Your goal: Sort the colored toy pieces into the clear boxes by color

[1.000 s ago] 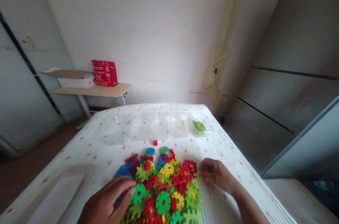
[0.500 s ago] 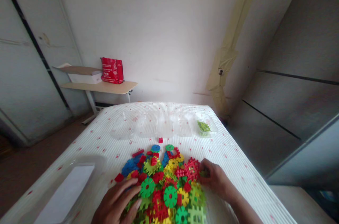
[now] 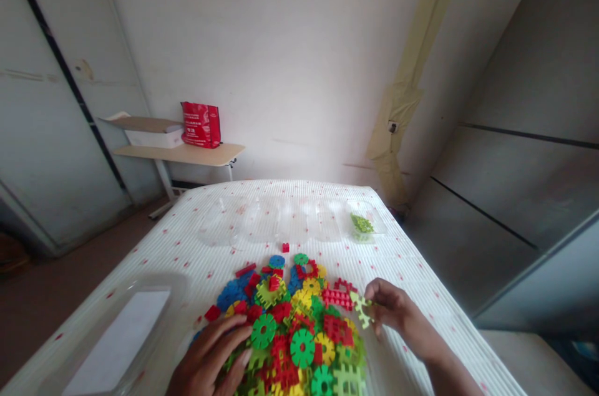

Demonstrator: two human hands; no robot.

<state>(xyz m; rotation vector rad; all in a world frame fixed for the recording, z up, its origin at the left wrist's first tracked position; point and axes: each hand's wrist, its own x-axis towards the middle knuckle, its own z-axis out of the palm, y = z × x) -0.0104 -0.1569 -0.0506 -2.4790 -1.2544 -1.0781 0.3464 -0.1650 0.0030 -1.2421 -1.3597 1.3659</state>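
A pile of plastic building pieces (image 3: 281, 310) in red, green, yellow and blue lies on the table in front of me. On the pile's left side rests my left hand (image 3: 211, 355), open, its fingers apart and touching the pieces. My right hand (image 3: 390, 309), at the pile's right edge, pinches a light-green notched building piece (image 3: 362, 310) between thumb and fingers. Just left of that piece lies a red studded brick (image 3: 337, 298). Green flower-shaped discs (image 3: 302, 348) lie on top near the middle.
Several clear plastic containers (image 3: 262, 221) stand in a row across the far part of the table. The rightmost holds small light-green pieces (image 3: 362, 223). A clear tray with a white sheet (image 3: 119, 340) is at left. One red brick (image 3: 285, 247) lies beyond the pile.
My right hand has drawn slightly right, with the light-green piece now in plain view. A red square piece beside it has shifted down onto the pile. My left hand stays on the pieces.
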